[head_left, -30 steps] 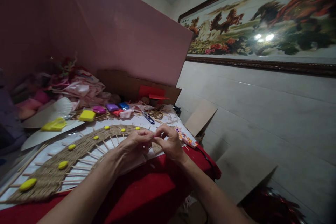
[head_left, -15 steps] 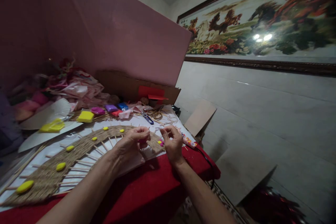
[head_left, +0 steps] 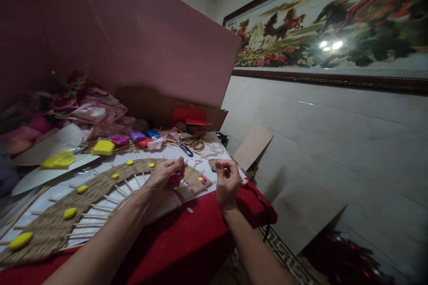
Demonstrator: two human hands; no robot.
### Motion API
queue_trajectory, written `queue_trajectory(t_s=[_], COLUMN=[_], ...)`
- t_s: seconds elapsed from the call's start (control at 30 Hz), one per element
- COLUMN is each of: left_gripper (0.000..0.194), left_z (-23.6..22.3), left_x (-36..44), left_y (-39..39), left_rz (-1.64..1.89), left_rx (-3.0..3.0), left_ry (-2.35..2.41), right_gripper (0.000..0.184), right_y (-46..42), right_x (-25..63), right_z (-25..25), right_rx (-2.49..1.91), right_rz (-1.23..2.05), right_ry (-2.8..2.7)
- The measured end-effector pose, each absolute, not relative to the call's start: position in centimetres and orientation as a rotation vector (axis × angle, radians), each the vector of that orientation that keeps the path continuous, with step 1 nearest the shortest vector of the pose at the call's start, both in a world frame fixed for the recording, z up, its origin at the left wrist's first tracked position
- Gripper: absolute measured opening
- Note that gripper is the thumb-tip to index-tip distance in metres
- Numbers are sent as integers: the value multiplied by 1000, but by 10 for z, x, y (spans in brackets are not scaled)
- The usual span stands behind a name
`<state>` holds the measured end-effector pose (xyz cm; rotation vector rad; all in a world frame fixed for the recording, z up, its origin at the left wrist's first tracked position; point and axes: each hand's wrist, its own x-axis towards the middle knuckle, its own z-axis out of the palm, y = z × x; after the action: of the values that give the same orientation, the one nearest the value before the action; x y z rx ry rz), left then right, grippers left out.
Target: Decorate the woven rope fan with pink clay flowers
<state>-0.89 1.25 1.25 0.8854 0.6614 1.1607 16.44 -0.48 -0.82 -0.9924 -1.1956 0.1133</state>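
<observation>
Cloth of deep red (head_left: 187, 236) covers the near side of the table, and a small pale flake (head_left: 190, 210) lies on it. Above its edge are two bare hands, a little apart. The left hand (head_left: 166, 175) has curled fingers, thumb and forefinger close together, and it keeps a magenta lump (head_left: 174, 180) against the palm side. The right hand (head_left: 228, 183) has thumb and forefinger pressed together; whether something small is between them, I cannot tell.

Under and beside the left hand, a curved woven band (head_left: 45, 234) with thin sticks (head_left: 90, 216) lies flat on the table. Along this band I can see seven yellow pieces (head_left: 70, 213). Only the one at the right end has magenta bits (head_left: 203, 180) touching it; the other six which I see are plain. So, in my judgement, the yellow part is mostly placed, and the magenta part is only at its beginning. The left hand hides some of the band, so my count may be not full.

Farther back lie blue-handled snips (head_left: 186, 149), then a yellow packet (head_left: 103, 147), a magenta packet (head_left: 119, 140), a purple packet (head_left: 137, 136) and a blue packet (head_left: 153, 133). Behind these stands brown cardboard (head_left: 147, 109), and on the wall hangs a framed horse picture (head_left: 287, 40).
</observation>
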Motion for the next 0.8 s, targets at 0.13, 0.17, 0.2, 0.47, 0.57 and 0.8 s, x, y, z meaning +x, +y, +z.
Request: queue_trajectory(t_s=[0.13,0.17,0.2,0.47,0.57,0.8], left_gripper=[34,36,36,34,36,27], left_z=[12,11,11,10,10,9], left_x=[-7,-7,-7,-6,-4,-5], left_y=[12,12,13,12,11,10], left_rz=[1170,1169,1165,1143,1172,1111], left_rx=[893,897,901,925,922,917], left_ry=[661,661,663,654,666,610], right_gripper=[21,20,20,22,21,21], right_y=[-7,-8,-8,-6,-5,-7], right_x=[160,159,158,160,159,156], right_z=[-7,-7,-7,-9,-9,-9], right_rx=[-1022,-1020,-1011,-881,-896,-893], right_rz=[118,113,106,27,9,2], right_ry=[-1299,-1338,-1381,-1518,-1549,-1614])
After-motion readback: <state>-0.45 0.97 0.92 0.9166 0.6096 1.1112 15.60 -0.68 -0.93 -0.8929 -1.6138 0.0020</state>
